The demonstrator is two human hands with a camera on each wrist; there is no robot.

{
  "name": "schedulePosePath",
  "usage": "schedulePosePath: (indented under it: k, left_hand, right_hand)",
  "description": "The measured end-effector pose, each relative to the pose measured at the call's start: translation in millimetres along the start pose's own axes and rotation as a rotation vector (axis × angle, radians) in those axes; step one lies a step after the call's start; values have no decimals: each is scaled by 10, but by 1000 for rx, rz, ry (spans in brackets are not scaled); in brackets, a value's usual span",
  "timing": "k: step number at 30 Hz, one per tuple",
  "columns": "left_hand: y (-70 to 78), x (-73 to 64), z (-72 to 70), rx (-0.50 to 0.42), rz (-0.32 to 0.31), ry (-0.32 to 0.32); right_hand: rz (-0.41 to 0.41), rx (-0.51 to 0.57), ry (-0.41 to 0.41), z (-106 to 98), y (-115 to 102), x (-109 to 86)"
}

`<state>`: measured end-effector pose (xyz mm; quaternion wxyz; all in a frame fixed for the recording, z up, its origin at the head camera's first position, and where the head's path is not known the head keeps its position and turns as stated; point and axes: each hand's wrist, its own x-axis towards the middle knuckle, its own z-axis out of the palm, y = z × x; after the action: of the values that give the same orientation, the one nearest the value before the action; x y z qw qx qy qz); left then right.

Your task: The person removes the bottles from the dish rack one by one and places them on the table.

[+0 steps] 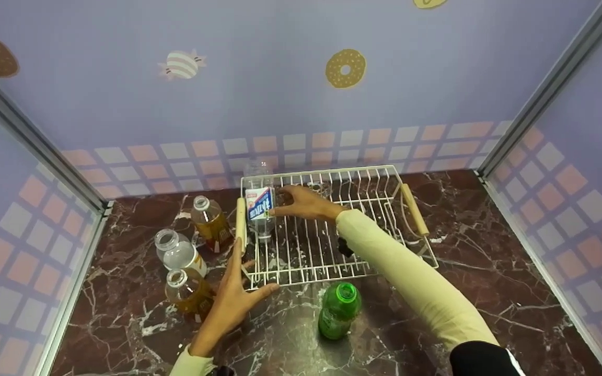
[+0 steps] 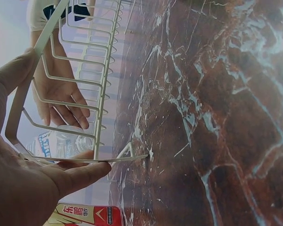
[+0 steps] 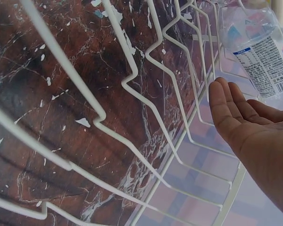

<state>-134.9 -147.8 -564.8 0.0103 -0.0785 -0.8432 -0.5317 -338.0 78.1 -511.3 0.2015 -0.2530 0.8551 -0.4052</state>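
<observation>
A clear plastic bottle (image 1: pixel 262 224) with a blue, white and red label lies along the left side of a white wire dish rack (image 1: pixel 332 269). My right hand (image 1: pixel 306 202) is beside it over the rack, its fingers loosely extended and the thumb near the label. In the right wrist view, the fingers (image 3: pixel 226 101) reach toward the bottle (image 3: pixel 257 52) without curling round it. My left hand (image 1: pixel 232 295) holds the rack's front left corner. In the left wrist view, the thumb (image 2: pixel 19 70) is against one rail and the fingers lie along the side rail.
Left of the rack stand two uncapped bottles with yellow labels, one farther back (image 1: pixel 211 224) and one nearer (image 1: pixel 190 297), with a clear bottle (image 1: pixel 178 253) between them. A green bottle (image 1: pixel 338 313) stands in front. Wooden handles (image 1: pixel 414 209) flank the rack. Patterned walls (image 1: pixel 280 94) enclose the marbled surface.
</observation>
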Motion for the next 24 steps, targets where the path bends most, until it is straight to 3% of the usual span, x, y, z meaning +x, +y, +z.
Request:
schedulePosePath:
  k: [8, 24]
  left_hand:
    - [-14, 13, 4, -38, -14, -2]
    - [-17, 0, -12, -15, 7, -1]
  right_hand:
    - [24, 8, 0, 49, -13, 61]
    - [77, 12, 50, 178, -62, 126]
